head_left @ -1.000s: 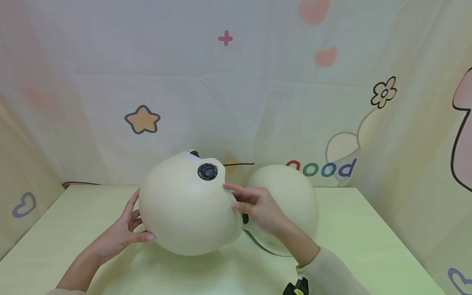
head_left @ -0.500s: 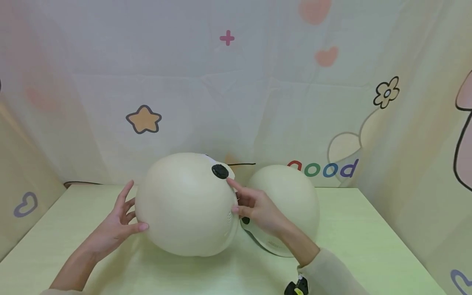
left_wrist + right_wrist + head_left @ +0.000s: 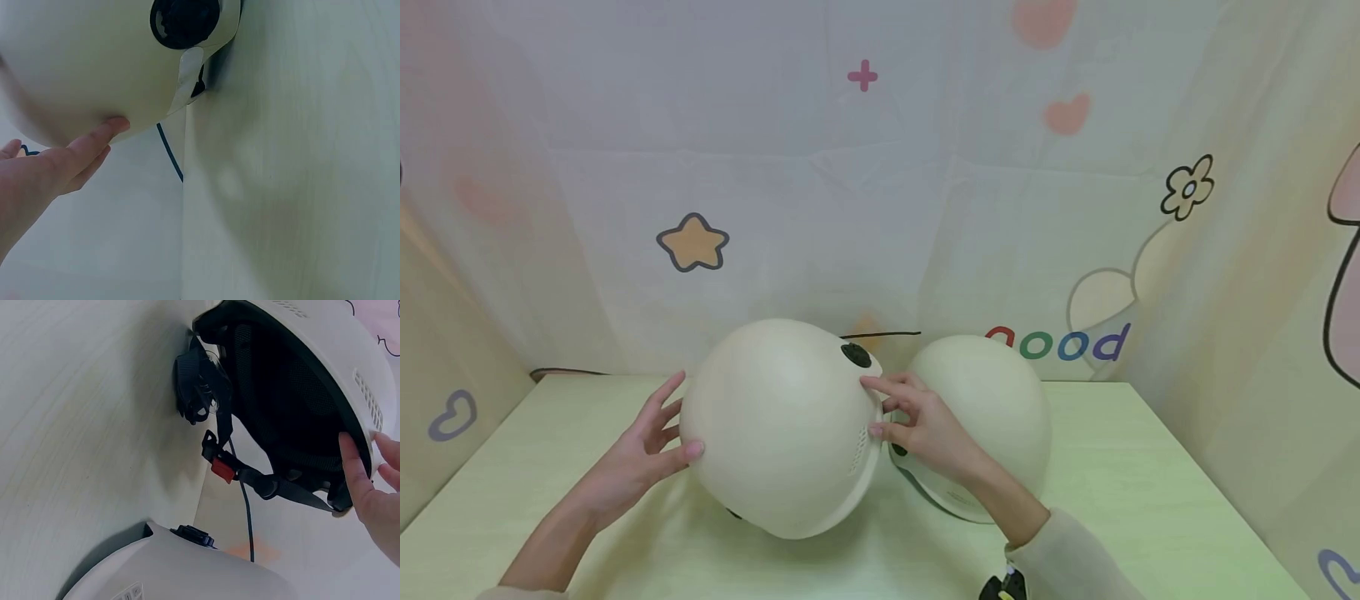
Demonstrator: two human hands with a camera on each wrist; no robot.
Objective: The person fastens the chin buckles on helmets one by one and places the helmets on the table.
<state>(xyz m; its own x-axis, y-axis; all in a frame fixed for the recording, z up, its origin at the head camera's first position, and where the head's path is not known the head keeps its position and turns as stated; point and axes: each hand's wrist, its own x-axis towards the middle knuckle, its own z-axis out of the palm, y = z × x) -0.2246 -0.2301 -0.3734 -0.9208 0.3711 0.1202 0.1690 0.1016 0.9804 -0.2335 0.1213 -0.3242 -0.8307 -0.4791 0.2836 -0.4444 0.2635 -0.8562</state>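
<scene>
A cream helmet [image 3: 775, 425] is held tilted above the table between both hands. My left hand [image 3: 640, 454] touches its left side with spread, fairly straight fingers and thumb; the left wrist view shows the fingertips [image 3: 115, 125] flat on the smooth shell. My right hand [image 3: 925, 421] pinches the helmet's right rim, with one digit inside the shell and the others outside in the right wrist view. That view also shows the dark padded lining [image 3: 300, 394] and a black chin strap with a red buckle [image 3: 223, 469] hanging below. A black round fitting [image 3: 856, 354] sits near the upper right edge.
A second cream helmet [image 3: 977, 400] rests on the pale green table [image 3: 1150, 517] just right of the held one, partly behind the right hand. A printed curtain [image 3: 775, 208] hangs behind the table and along both sides.
The held helmet has turned: its black round fitting has moved right and slightly down, and its lower edge has come down. My left hand has shifted slightly along its side; the second helmet has stayed put.
</scene>
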